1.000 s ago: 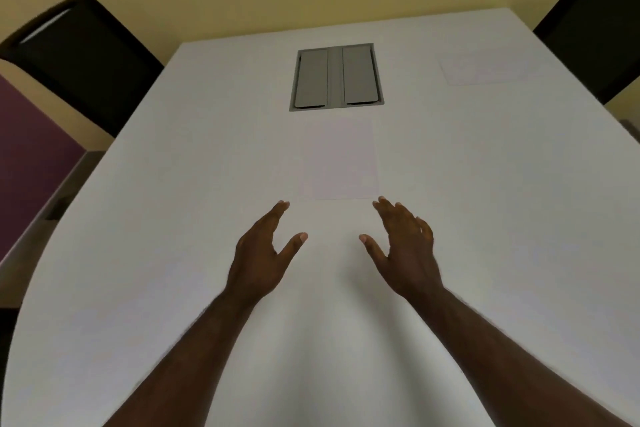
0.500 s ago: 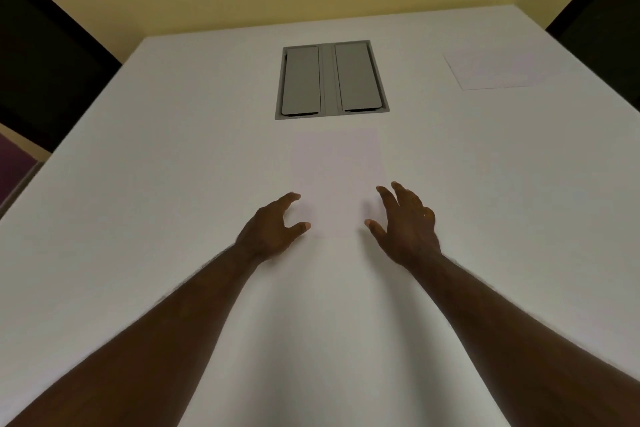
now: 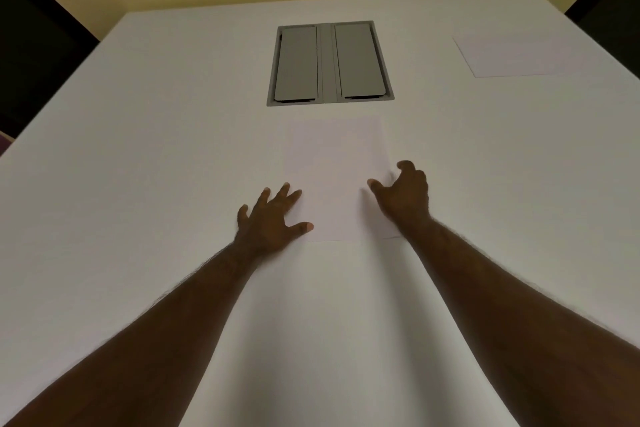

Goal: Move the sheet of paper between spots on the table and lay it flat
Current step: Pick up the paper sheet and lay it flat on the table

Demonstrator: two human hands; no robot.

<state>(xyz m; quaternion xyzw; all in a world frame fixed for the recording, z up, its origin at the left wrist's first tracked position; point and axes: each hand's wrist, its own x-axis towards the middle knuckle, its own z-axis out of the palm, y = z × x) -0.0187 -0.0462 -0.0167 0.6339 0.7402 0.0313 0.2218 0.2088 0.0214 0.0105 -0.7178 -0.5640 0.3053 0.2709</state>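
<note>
The person's two forearms are bare along their whole visible length, with no sleeve edge showing at the bottom of the view. Fine hair stands along the outer edges of both forearms. The left hand wears no glove. The right hand is also ungloved. The picture is too dim and soft to tell whether a finger carries a ring.

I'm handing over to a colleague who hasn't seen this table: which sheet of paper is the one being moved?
Start at the grey two-flap cable hatch set into the white table. The white paper sheet lies just on the near side of it, with the left hand and right hand at its near corners. The other white sheet lies apart, far right, untouched.
</note>
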